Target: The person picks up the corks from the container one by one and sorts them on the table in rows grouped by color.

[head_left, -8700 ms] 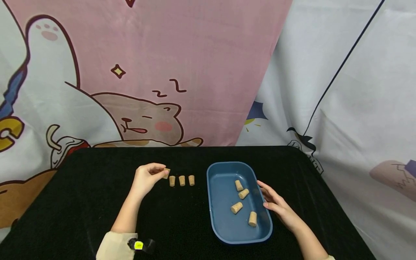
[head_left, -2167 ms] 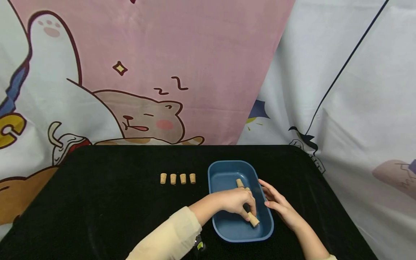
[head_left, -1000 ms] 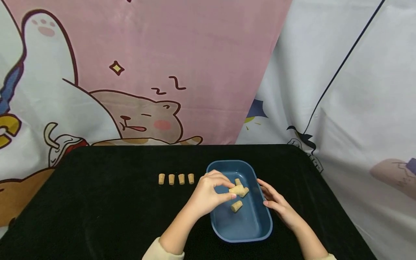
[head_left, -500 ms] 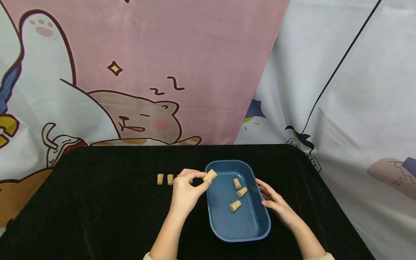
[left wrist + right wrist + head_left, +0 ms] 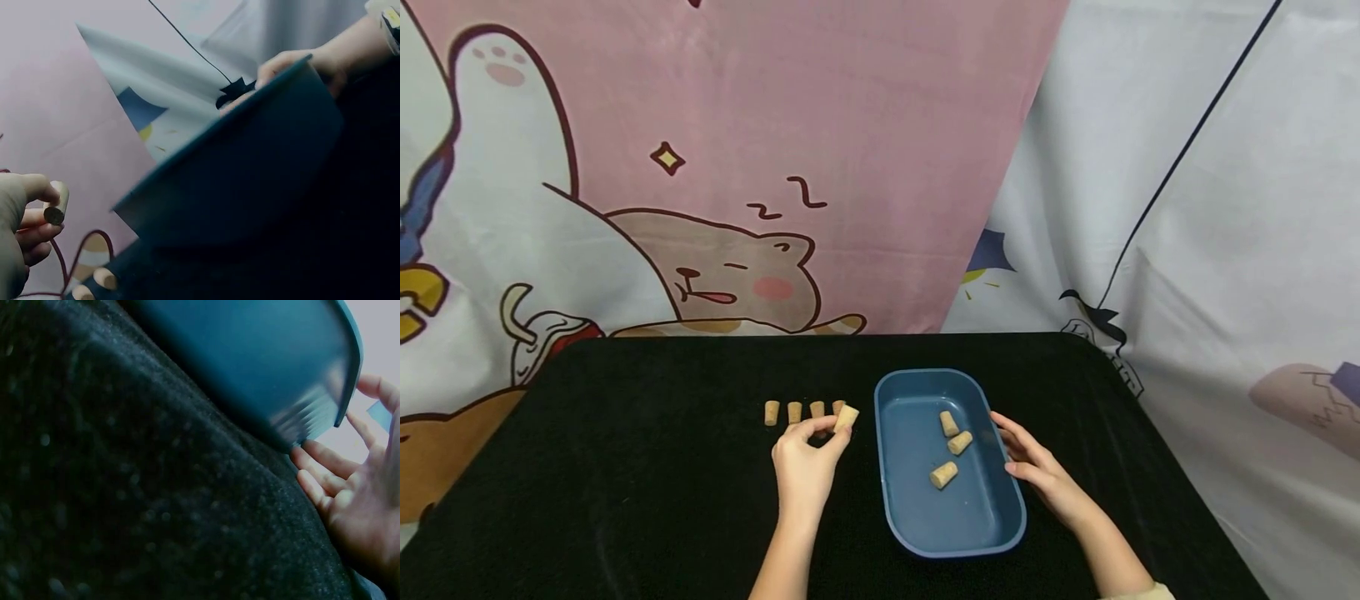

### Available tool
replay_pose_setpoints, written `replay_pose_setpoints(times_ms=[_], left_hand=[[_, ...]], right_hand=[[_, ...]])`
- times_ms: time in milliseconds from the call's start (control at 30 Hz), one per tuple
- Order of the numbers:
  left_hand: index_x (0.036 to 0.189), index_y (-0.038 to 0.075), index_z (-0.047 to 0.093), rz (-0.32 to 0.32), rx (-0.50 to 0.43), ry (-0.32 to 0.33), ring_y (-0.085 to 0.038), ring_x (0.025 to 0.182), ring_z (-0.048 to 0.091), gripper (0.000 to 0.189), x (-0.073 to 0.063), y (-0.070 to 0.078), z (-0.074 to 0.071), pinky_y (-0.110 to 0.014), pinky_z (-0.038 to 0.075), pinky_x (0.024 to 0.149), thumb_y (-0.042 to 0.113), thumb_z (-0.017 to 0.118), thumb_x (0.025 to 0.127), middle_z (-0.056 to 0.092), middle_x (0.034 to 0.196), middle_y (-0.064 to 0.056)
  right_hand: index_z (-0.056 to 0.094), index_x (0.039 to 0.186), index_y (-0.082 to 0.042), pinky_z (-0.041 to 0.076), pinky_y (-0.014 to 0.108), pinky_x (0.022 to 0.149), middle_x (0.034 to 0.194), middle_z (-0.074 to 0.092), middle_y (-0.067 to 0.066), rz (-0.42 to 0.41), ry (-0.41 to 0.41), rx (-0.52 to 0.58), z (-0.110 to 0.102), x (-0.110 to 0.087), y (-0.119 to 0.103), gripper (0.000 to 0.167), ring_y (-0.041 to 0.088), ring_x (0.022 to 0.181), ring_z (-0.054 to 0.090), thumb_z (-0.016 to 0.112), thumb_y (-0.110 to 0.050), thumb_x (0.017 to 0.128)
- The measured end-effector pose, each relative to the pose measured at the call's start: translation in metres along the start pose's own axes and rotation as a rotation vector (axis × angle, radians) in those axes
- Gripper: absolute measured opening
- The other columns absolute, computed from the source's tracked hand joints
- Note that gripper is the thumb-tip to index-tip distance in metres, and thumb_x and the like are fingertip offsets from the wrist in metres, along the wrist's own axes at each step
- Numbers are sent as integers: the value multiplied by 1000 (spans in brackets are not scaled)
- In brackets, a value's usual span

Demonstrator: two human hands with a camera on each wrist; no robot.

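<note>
The right wrist view crops the blue rectangular plastic tray (image 5: 250, 356); one tan tapered cork (image 5: 837, 404) (rightmost in its row) is partly hidden.

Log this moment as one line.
left hand: pinches cork | right hand: at blue tray | in tray: three corks | row: four corks

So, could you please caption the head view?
Left hand pinches a cork near a row of four; right hand touches blue tub.

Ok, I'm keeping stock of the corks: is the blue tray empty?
No, the blue tray isn't empty: the head view shows three corks inside it, with bare floor around them.
</note>
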State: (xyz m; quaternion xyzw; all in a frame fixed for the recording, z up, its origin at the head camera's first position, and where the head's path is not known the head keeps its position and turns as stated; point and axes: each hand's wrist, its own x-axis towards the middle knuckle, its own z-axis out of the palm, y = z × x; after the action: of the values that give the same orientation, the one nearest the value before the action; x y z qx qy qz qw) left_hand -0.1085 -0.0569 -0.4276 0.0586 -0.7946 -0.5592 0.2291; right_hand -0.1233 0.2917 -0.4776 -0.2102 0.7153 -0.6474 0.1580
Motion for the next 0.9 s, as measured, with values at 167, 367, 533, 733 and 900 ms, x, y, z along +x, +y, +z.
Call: replay_pose_setpoints(times_ms=[167, 367, 533, 733, 900], left_hand=[[82, 9, 75, -56, 24, 7, -18, 76, 59, 12, -5, -17, 4, -36, 46, 70, 12, 82, 74, 69, 78, 0], [80, 10, 74, -86, 42, 14, -20, 76, 58, 12, -7, -33, 9, -35, 44, 69, 13, 83, 73, 67, 76, 0], [79, 11, 74, -102, 72, 19, -18, 74, 56, 12, -8, -42, 11, -34, 44, 68, 16, 84, 73, 66, 76, 0], [77, 12, 74, -116, 112, 30, -18, 73, 56, 14, -10, -49, 15, -35, 43, 67, 16, 85, 71, 66, 76, -1], [76, 11, 74, -115, 130, 35, -18, 73, 55, 14, -12, -52, 17, -36, 42, 68, 17, 85, 71, 66, 75, -2]], right_hand=[[12, 153, -9, 46, 42, 91, 146, 17, 39, -6, 5, -5, 1, 0, -2, 62, 29, 121, 49, 38, -5, 97], [10, 153, -9, 47, 43, 91, 145, 16, 40, -39, -16, -3, 1, 0, -3, 61, 36, 123, 46, 36, -4, 98], [11, 153, -9, 47, 43, 91, 144, 18, 40, -33, -10, 5, 2, 0, -3, 61, 26, 121, 49, 37, -5, 98], [11, 153, -8, 47, 42, 91, 144, 17, 40, -35, -14, 7, 1, 0, -1, 61, 21, 120, 51, 37, -4, 98], [12, 153, -8, 46, 41, 91, 145, 15, 40, -28, -8, 11, 0, 0, 0, 61, 20, 120, 51, 37, -5, 97]])
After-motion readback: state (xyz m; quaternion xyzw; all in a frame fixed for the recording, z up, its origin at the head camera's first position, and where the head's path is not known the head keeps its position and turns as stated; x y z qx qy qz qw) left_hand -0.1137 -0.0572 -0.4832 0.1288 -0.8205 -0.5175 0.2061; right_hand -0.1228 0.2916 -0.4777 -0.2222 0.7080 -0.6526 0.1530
